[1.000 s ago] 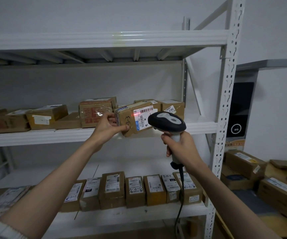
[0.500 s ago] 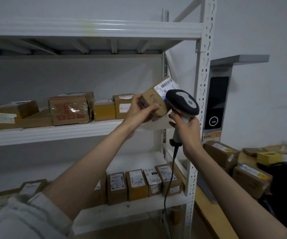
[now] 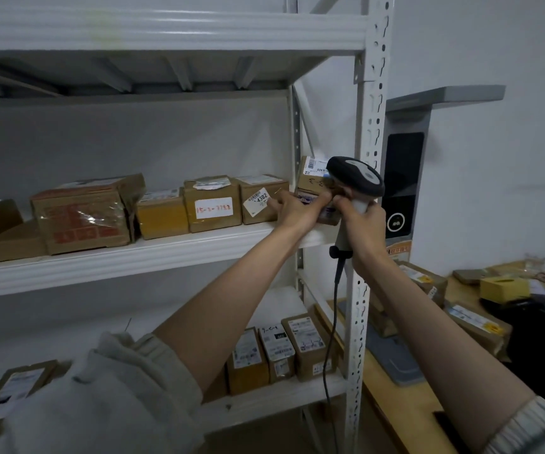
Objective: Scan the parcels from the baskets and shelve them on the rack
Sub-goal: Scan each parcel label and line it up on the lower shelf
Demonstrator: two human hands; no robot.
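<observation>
While the left hand (image 3: 292,206) grips a small brown cardboard parcel (image 3: 312,180) at the right end of the middle shelf of the white steel rack (image 3: 368,132), the right hand (image 3: 361,224) is wrapped round the pale handle of a black-headed, grey-topped barcode scanner (image 3: 356,178), whose dark cable (image 3: 331,322) hangs down in front of the rack's perforated upright. That parcel stands on end on the shelf, just right of its neighbour, with a white barcode label on its upper face and dark handwriting on its side that I cannot read.

Left of it along the same shelf sit a brown carton with a tilted white sticker reading "4302" (image 3: 258,199), a taped brown carton with a white label bearing red handwritten "15-2-77.." (image 3: 214,206), a plain yellow-brown box (image 3: 163,214), and a larger crumpled carton with red print under shiny tape (image 3: 82,217).

On the lower shelf, upright brown cartons with white printed shipping labels (image 3: 279,352) stand in a row; one shows handwriting like "9-4-1".

Far right, more labelled brown parcels (image 3: 474,326) and a yellow box (image 3: 504,288) lie on a wooden surface (image 3: 408,411), beside a grey wall unit with a black panel (image 3: 402,178).
</observation>
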